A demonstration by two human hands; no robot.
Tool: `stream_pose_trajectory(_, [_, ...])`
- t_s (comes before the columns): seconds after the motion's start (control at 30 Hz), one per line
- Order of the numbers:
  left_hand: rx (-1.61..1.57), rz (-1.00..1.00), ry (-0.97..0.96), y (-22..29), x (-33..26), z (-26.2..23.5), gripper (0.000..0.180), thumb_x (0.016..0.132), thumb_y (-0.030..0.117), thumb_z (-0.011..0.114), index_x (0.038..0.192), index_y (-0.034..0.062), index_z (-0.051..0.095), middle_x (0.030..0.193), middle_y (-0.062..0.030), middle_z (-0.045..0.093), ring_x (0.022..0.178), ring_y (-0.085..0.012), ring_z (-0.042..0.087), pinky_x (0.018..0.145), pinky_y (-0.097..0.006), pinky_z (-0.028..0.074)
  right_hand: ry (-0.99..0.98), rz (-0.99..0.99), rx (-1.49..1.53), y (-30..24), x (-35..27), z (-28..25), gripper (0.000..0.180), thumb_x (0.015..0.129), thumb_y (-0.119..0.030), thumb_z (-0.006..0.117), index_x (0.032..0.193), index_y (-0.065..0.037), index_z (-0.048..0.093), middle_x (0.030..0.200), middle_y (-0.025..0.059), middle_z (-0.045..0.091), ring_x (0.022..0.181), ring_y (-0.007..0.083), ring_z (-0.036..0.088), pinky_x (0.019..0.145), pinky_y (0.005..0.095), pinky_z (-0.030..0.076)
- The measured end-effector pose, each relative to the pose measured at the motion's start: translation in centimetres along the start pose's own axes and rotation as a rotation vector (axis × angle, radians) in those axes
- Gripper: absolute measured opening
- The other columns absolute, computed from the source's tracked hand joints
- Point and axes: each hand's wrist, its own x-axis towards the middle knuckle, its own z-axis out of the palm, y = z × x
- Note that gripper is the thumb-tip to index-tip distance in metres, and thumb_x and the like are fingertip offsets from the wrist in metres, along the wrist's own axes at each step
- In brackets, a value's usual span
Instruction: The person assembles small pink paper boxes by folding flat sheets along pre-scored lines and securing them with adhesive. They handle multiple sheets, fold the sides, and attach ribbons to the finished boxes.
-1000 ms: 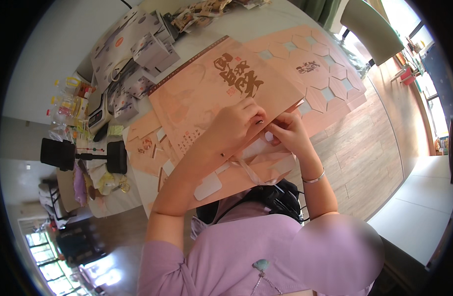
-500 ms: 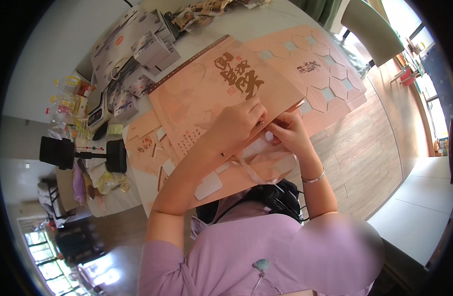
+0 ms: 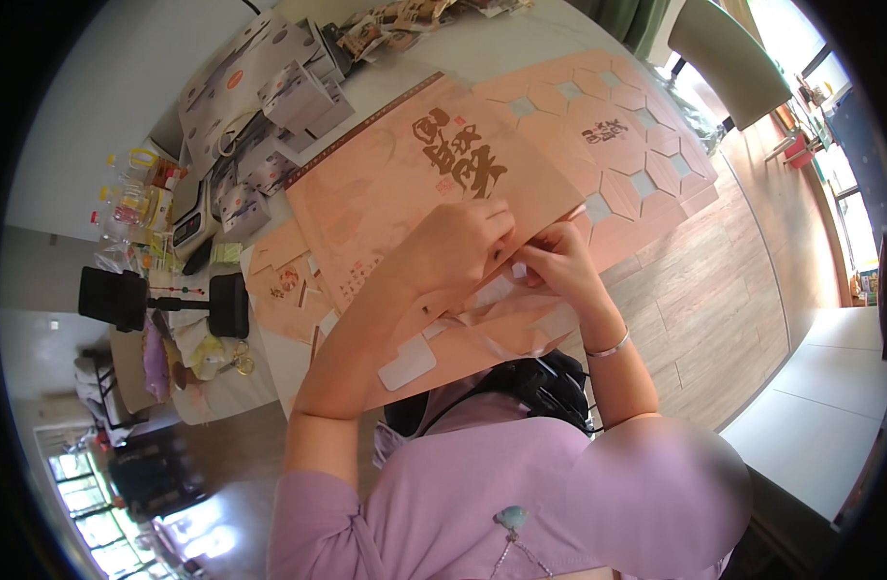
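Two hands (image 3: 463,244) (image 3: 557,261) hold the peach packaging (image 3: 395,184); most lies beyond them.

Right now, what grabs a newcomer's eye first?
Probably the large peach panel, centre, with bold brown lettering; left hand and right hand are at its near edge. Then the peach hexagon-patterned board beyond, to the right, and pale boxes piled on the table, far left.
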Motion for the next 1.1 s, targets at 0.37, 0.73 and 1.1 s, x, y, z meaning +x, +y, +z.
stream_pose_trajectory(0.37, [-0.202, -0.23, 0.282, -0.6, -0.5, 1.5, 0.005, 0.082, 0.007, 0.068, 0.083, 0.0025, 0.066, 0.078, -0.0102, 0.063, 0.067, -0.0283, 0.061, 0.061, -0.034, 0.05, 0.023, -0.033, 0.07, -0.8, 0.7, -2.3, 0.022, 0.092, -0.012, 0.062, 0.108, 0.002, 0.067, 0.086, 0.0021, 0.066, 0.059, 0.0037, 0.054, 0.045, 0.0204, 0.043])
stream_pose_trajectory(0.73, [-0.144, 0.036, 0.379, -2.4, 0.8, 2.6, 0.015, 0.079, 0.006, 0.07, 0.094, 0.0064, 0.071, 0.091, -0.0072, 0.065, 0.079, -0.0261, 0.066, 0.066, -0.033, 0.053, 0.066, -0.012, 0.065, -1.0, 0.2, -1.3, 0.023, 0.094, -0.017, 0.062, 0.11, -0.002, 0.067, 0.091, -0.002, 0.067, 0.077, 0.0017, 0.06, 0.051, 0.0178, 0.049])
stream_pose_trajectory(1.1, [0.1, 0.062, 0.217, -1.9, 1.9, 0.5, 0.013, 0.08, 0.008, 0.07, 0.09, 0.0059, 0.062, 0.086, -0.0054, 0.058, 0.072, -0.022, 0.063, 0.061, -0.032, 0.052, 0.075, 0.014, 0.064, -0.3, 0.5, -1.5, 0.022, 0.096, -0.019, 0.062, 0.11, -0.003, 0.068, 0.087, -0.0038, 0.068, 0.068, -0.0007, 0.055, 0.046, 0.0157, 0.044])
